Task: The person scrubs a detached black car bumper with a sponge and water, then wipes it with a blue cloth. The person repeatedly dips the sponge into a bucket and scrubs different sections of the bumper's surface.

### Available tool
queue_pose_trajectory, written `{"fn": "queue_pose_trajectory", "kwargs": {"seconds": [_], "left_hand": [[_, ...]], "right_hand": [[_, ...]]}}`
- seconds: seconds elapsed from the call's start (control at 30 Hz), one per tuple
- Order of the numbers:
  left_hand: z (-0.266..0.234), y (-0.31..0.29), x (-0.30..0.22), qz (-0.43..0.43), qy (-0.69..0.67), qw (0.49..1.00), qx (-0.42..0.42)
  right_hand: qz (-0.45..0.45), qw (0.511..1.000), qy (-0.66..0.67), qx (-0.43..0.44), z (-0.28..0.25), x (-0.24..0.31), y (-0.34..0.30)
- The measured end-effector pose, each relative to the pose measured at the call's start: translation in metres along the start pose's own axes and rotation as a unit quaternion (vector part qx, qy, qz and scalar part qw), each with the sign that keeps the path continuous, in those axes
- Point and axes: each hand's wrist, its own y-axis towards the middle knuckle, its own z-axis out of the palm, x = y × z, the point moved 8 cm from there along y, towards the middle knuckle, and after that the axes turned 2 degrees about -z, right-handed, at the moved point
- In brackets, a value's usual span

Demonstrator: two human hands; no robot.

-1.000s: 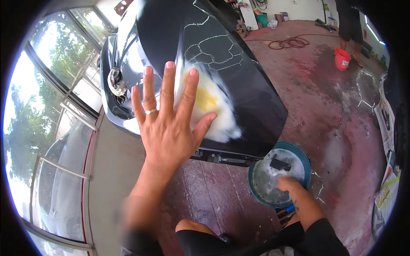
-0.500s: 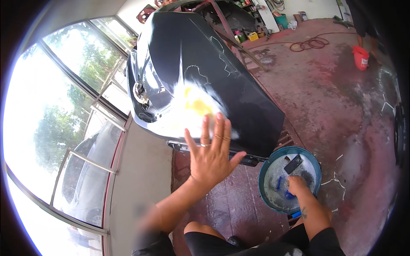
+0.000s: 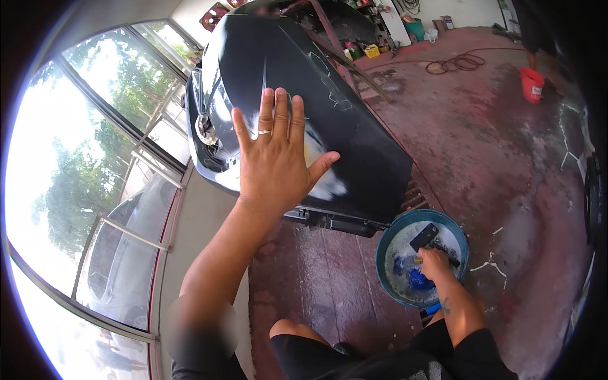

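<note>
Black and glossy, the car panel (image 3: pixel 373 171) fills the frame's upper middle, and any grit caught under the left hand (image 3: pixel 272 164) could scratch it or its pale patch (image 3: pixel 326 183). Water slopping from the bucket (image 3: pixel 380 259), right of lower centre, could make the floor (image 3: pixel 329 278) slippery (it already shines wet from where I stand). That left hand hangs palm-down over the patch, fingers straight and fanned, nothing visible in it; whether it touches, I can't tell. Over at lower right, the right hand (image 3: pixel 434 263) reaches into the bucket, fingers curled, near a black block (image 3: pixel 423 235) and something blue (image 3: pixel 420 278); what it grips, if anything, I can't make out.
</note>
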Motion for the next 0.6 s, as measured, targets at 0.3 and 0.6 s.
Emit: {"fn": "queue_pose_trajectory", "kwargs": {"seconds": [0.3, 0.6], "left_hand": [[0.051, -0.076, -0.079, 0.127, -0.038, 0.990, 0.042], [0.128, -0.184, -0.148, 0.185, -0.132, 0.969, 0.095]], "right_hand": [[-0.007, 0.972, 0.084, -0.219, -0.043, -0.001, -0.005], [-0.032, 0.998, 0.044, 0.016, 0.025, -0.011, 0.003]]}}
